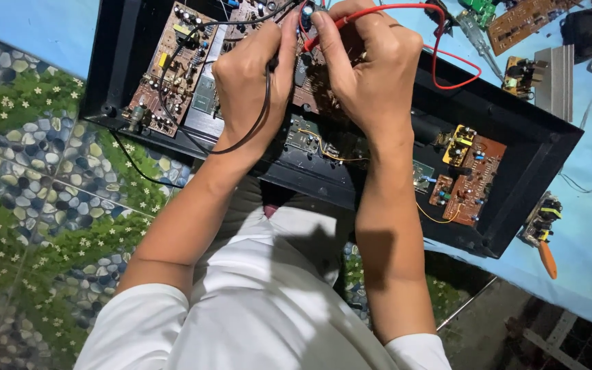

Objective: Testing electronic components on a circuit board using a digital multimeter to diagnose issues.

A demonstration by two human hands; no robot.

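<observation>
Head view step: probing the boards (310,75) inside the black case (515,171); judged mid-test.
Left hand (251,75): pinched narrow on the black probe (270,65), tip down on a board.
Right hand (371,65): fingers closed on the red probe (320,34), beside the left.
Next move: likely needs steady tips on small solder points.
Materials: brown boards, thin rubbery leads, hard matte case on blue desk (584,240).
</observation>
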